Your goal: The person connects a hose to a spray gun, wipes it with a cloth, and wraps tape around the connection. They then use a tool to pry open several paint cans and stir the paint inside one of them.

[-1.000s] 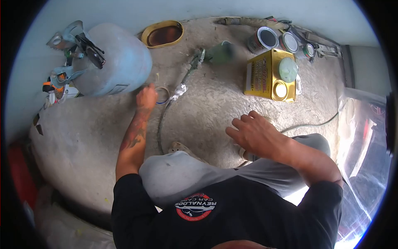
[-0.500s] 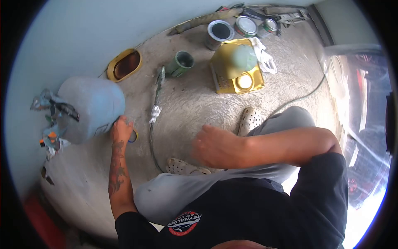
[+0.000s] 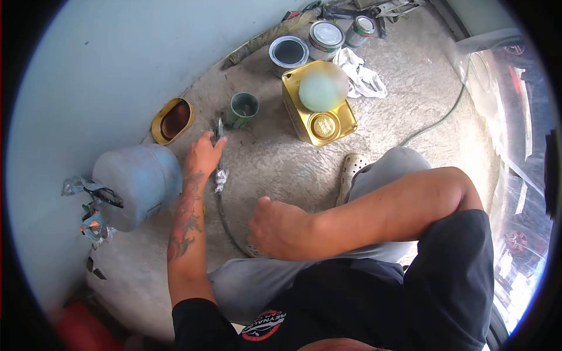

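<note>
My left hand reaches forward over the floor with thumb and forefinger apart, holding nothing visible. It is beside the top end of a dark hose, which has a wad of white material wrapped around it. Just beyond the fingertips stands a green cup. My right hand is curled closed in front of my knees, and anything in its fingers is hidden from above. A gold rectangular can stands ahead, with a blurred pale green round thing on its top.
At left lies a bluish plastic drum against the wall. A yellow oval container holds dark brown liquid. Farther back are an open can of dark contents, lidded cans and a white cloth. Plastic sheeting hangs at right.
My left hand has left the floor beside the drum and moved forward and right to the hose end. My right hand has shifted slightly left, still curled. The camera view has shifted.
</note>
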Available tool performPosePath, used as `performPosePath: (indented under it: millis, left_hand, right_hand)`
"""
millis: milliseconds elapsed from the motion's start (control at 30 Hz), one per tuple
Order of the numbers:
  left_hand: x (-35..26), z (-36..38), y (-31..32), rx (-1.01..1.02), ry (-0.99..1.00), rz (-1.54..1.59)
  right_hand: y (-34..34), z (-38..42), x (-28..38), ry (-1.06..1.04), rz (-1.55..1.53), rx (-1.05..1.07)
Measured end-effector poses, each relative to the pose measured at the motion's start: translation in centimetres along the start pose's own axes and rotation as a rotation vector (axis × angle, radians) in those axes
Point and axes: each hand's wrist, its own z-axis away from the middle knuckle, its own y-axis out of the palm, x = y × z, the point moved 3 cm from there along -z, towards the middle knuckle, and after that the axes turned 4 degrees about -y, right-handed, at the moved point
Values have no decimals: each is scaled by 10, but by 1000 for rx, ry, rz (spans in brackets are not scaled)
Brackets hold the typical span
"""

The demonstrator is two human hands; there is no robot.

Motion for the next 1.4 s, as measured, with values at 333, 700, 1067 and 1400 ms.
performPosePath:
  millis: [333,700,1067,1400]
  left_hand:
    - [-16,-35,34,-33,-112,-201]
    - [-5,-23,45,-24,-21,-180]
    - [-6,-9,55,37,-59,-180]
    - [13,-11,66,41,-70,-192]
  right_hand:
    - [-10,6,-3,2,-8,19]
    - [-24,16,-9,-48,-37,64]
    - [-28,12,-15,-67,-102,191]
    - [-21,8,-19,8,-79,87]
